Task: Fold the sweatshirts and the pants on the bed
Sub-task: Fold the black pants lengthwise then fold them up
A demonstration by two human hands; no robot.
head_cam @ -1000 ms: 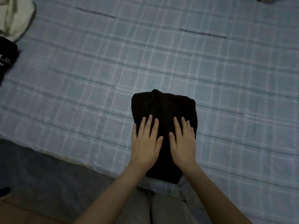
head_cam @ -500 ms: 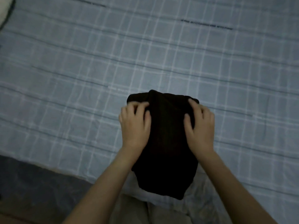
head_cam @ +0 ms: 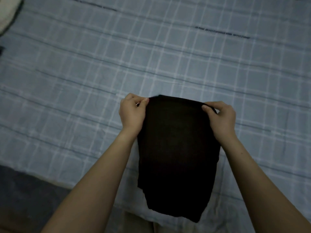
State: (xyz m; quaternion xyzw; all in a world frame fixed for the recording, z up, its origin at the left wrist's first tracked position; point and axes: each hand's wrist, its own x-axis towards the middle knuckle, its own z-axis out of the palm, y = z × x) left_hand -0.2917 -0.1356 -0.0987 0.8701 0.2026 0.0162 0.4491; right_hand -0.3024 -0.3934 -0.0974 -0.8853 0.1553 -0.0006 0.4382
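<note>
Above the bed, left hand and right hand pinch (fingers curled) the black garment.

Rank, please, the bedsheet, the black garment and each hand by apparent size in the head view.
1. bedsheet
2. black garment
3. left hand and right hand, tied: they look alike.

Cannot class black garment as sweatshirt or pants: too dark to read folds. Cannot see most fingers of left hand or right hand, tucked behind its top corners. Cannot read print on bed: too small, blurred. Cropped at top-left edge: pale fabric, unidentified.
</note>
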